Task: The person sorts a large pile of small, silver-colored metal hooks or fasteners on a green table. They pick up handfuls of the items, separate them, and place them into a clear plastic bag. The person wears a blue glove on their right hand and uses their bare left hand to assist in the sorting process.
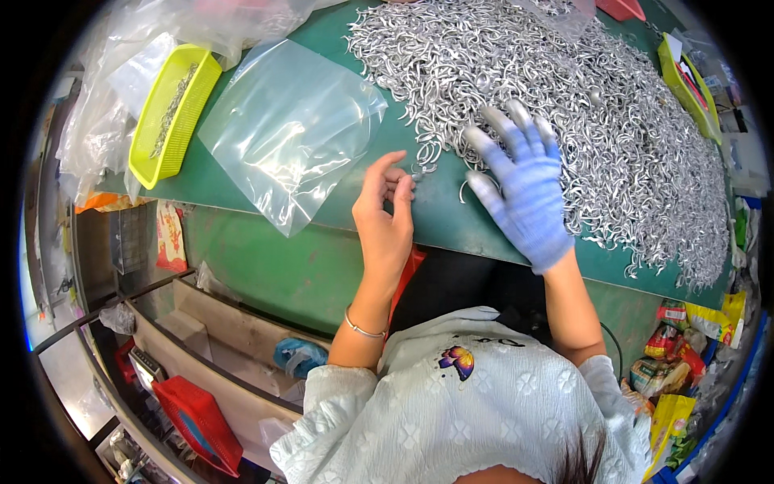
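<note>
A large heap of small curved silver metal pieces (629, 121) covers the right part of the green table (451, 222). My right hand (524, 194), in a blue glove with whitish fingertips, lies with fingers spread at the heap's near left edge. One loose curved piece (463, 192) is beside its thumb. Just left of the heap, my bare left hand (385, 214) has its fingers curled toward the thumb. Some metal pieces (427, 157) lie by its fingertips; whether it pinches one is too small to make out. A clear plastic bag (294, 121) lies flat left of it.
A yellow-green basket (201, 85) with some metal pieces stands at the left, near crumpled plastic sheeting (101, 121). Another yellow-green basket (700, 105) is at the far right. Below the table are a red basket (197, 423) at left and colourful packets (669, 355) at right.
</note>
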The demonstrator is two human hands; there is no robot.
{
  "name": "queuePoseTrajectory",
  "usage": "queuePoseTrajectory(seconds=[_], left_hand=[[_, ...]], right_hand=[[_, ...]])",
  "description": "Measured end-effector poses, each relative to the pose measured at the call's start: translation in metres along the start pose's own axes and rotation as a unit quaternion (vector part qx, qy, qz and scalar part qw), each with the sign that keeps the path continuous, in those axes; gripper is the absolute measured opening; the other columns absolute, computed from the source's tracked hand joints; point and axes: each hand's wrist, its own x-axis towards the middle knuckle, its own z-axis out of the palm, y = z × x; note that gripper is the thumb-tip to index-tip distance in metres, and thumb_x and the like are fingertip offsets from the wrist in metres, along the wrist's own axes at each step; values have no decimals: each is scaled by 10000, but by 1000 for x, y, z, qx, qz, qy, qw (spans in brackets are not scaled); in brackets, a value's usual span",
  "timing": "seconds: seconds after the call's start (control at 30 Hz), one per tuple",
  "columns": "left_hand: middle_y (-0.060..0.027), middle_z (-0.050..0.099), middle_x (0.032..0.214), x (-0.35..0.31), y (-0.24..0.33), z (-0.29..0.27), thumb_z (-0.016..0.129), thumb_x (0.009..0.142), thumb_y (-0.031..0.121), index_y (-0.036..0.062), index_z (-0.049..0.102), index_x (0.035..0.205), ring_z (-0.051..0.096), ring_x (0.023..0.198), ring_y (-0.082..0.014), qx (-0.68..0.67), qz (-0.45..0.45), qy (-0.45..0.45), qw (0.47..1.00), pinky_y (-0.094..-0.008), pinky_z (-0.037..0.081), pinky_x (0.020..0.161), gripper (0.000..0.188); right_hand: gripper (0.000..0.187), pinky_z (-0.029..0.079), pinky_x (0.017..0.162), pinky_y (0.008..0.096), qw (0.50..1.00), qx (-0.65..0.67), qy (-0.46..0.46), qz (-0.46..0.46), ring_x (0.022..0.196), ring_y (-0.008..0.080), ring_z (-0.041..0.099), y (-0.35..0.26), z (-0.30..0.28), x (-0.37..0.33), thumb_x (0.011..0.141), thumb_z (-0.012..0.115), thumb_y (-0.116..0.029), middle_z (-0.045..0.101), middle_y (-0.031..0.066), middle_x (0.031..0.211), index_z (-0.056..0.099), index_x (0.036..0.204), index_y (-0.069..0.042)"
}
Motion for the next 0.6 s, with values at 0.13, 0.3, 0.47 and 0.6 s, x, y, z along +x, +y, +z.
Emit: queuePoseTrajectory(seconds=[0.13,0.3,0.47,0.6], left_hand=[[-66,631,897,3,4,-1,564,877,-79,-21,684,980,572,761,-104,115,94,2,989,-219,453,668,170],[-80,632,895,12,-6,5,675,805,-45,4,690,969,591,734,-173,224,203,24,953,-273,457,677,172],[-86,605,929,31,-3,25,733,771,53,9,665,929,577,828,-258,321,244,-48,914,-373,377,765,178],[-73,613,880,38,-8,28,739,777,52,32,687,916,555,671,-255,342,246,-51,905,-352,432,699,150]], right_hand=[[415,210,1127,566,999,-14,-41,-17,1346,350,375,1,11,-4,803,676,-283,476,114,1403,639,1192,-145],[385,216,1137,518,997,14,-79,-19,1331,352,390,6,-2,-36,808,669,-255,479,129,1396,636,1163,-110],[356,298,1082,500,998,68,-1,10,1253,354,454,9,-9,-35,824,652,-257,527,147,1303,649,1138,-90],[348,304,1078,495,997,71,5,21,1256,355,452,7,-11,-32,822,654,-251,536,149,1293,649,1133,-96]])
